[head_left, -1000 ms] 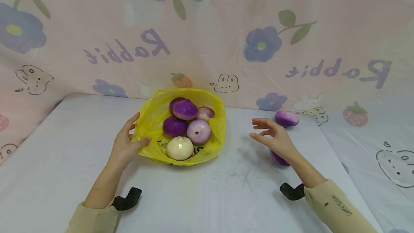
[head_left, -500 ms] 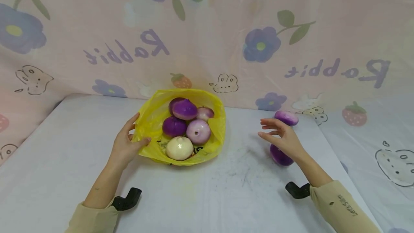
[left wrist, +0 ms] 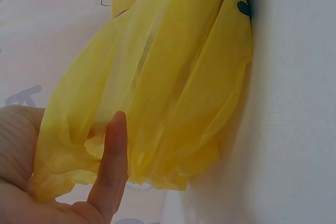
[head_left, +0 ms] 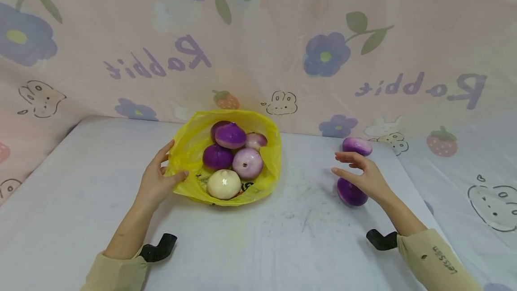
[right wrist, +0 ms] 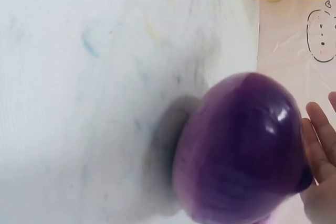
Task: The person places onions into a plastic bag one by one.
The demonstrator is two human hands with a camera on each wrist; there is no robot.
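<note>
With left grip we pinch rim of yellow bag, onions inside; our right grip, thumb and fingers apart, hovers near purple onion on desk.

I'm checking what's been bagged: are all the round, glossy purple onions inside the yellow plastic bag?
No, a round, glossy dark-purple onion lies on the white table, outside the yellow plastic bag.

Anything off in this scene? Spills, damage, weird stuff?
No spill or damage visible. Two oddities: "Rabbit" lettering on the backdrop reads mirrored, so the cloth may be reversed; and dark smudges mark the white tabletop between the yellow plastic bag and the nearer loose purple onion.
</note>
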